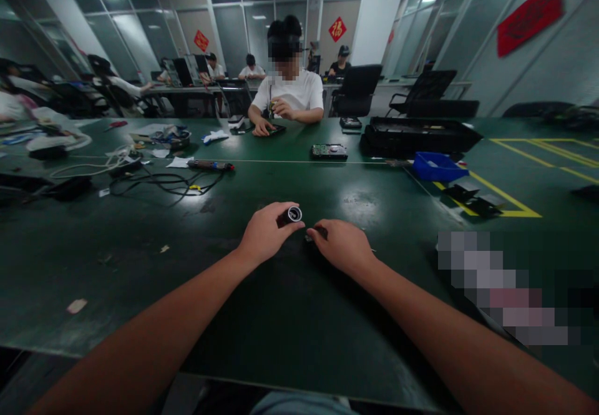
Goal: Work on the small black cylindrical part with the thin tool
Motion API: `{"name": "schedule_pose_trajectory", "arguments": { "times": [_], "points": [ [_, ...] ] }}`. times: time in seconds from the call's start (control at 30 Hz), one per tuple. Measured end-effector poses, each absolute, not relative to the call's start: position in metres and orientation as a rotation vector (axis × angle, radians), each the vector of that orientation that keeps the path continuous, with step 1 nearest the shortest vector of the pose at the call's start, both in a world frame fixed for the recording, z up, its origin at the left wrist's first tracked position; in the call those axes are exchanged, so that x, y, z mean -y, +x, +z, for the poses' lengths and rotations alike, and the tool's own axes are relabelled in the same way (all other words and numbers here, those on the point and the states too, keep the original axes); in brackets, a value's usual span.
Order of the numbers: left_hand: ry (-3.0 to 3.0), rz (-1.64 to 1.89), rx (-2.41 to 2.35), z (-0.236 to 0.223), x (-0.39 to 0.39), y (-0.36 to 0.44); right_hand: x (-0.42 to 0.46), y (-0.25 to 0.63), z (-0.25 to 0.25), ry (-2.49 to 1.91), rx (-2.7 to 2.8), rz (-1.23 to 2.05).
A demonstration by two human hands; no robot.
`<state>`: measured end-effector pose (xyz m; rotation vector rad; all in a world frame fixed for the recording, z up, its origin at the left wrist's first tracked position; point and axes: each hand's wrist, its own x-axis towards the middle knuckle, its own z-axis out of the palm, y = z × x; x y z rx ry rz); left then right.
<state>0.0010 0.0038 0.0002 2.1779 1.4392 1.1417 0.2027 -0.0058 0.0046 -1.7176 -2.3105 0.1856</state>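
In the middle of the view, my left hand (266,231) grips a short black tube (283,218), which looks like a small flashlight. Its round, silver-rimmed end (294,214) faces back toward me. Just to the right, my right hand (344,243) is low over the green table with its fingers curled round a small dark object (309,238). Most of that object is hidden by the hand, so its kind does not show. A small gap separates the two hands.
A bare circuit-board drive (329,151) lies ahead. Right of it are a long black tray (418,135) and a blue bin (440,166). Black cables (161,181) and an electric screwdriver (210,165) lie on the left. A co-worker (287,93) sits opposite, handling something on the green table (262,352).
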Motion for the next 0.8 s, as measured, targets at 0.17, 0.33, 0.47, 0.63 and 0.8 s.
{"name": "schedule_pose_trajectory", "arguments": {
  "times": [0.17,0.33,0.47,0.63,0.8],
  "points": [
    [2.208,1.105,-1.423,-0.001,-0.004,0.000,0.004,0.201,0.005,-1.585,2.476,0.242],
    [2.210,1.095,-1.394,-0.004,-0.005,-0.002,0.009,0.204,0.012,-1.361,2.514,0.346],
    [2.220,1.062,-1.384,-0.003,-0.005,-0.002,0.016,0.210,0.019,-1.260,2.386,0.363],
    [2.282,0.991,-1.294,0.002,0.000,0.002,0.021,0.213,0.025,-1.260,2.171,0.316],
    [2.329,0.938,-1.149,0.006,0.006,0.007,0.022,0.210,0.022,-1.174,2.143,0.264]
  ]
}}
